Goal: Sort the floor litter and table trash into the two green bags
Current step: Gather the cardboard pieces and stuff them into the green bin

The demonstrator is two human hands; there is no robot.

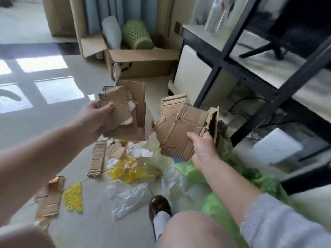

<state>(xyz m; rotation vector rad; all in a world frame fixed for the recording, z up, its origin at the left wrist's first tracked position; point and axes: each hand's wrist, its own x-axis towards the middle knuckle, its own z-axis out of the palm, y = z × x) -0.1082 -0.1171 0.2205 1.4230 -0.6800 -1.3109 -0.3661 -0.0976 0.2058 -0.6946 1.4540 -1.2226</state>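
Observation:
My left hand [93, 119] grips a stack of torn cardboard pieces [125, 111] held up over the floor. My right hand [202, 145] grips another bunch of torn cardboard [180, 129], just above a green bag [191, 170] lying crumpled on the floor at the right. More green bag plastic [265, 183] spreads toward the shelf. On the floor below lie cardboard strips [96, 158], another cardboard piece [50, 197], yellow netting [74, 199], yellow plastic wrap [129, 172] and clear plastic film [125, 197].
An open cardboard box [141, 63] with a green basket [137, 34] stands at the back. A black-framed shelf unit [254, 83] with cables under it fills the right side. My shoe [159, 206] and knee are at the bottom.

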